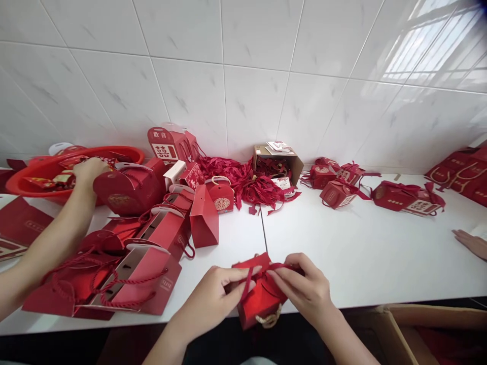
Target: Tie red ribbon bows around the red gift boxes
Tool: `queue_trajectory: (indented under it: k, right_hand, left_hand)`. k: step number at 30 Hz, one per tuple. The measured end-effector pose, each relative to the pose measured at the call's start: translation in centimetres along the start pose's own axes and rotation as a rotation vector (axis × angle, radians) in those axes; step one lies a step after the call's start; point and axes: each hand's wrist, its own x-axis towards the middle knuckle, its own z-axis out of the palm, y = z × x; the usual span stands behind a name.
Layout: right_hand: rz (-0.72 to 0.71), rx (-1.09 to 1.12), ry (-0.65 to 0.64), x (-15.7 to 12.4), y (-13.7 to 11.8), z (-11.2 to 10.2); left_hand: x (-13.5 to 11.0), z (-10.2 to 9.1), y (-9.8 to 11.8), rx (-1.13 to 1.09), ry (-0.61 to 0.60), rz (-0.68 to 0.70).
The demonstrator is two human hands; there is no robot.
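Observation:
Close to the table's front edge lies a small red gift box [253, 310] with a beige rope handle. A dark red ribbon [280, 265] crosses its top. My left hand [213, 291] pinches one part of the ribbon at the box's left side. On the other side, my right hand [308, 284] has the ribbon between thumb and fingers, close against the box top. Whether the ribbon is knotted in the middle I cannot make out; the fingers partly cover it.
At left, another person's hand [89, 170] reaches into a red basin [23, 177] of packets. Several red boxes [163, 233] stand nearby. Ribbons [228, 172] and a cardboard box [292, 165] lie by the wall. Tied boxes [395, 195] and another person's hand [470, 241] are at right.

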Motion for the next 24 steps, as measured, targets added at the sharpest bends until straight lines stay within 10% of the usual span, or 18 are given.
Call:
queue_trajectory:
  k: [8, 17, 24]
  right_hand:
    - [0.093, 0.008, 0.315, 1.7, 0.1, 1.6]
    - [0.073, 0.169, 0.083, 2.5, -0.9, 2.5]
    - [0.466, 0.338, -0.149, 2.5, -2.0, 3.4]
  left_hand:
    - [0.3, 1.8, -0.8, 0.210, 0.424, 0.228]
    - [1.0, 3.0, -1.6, 0.629, 0.673, 0.384]
    - [1.0, 3.5, -2.2, 0.663, 0.638, 0.380]
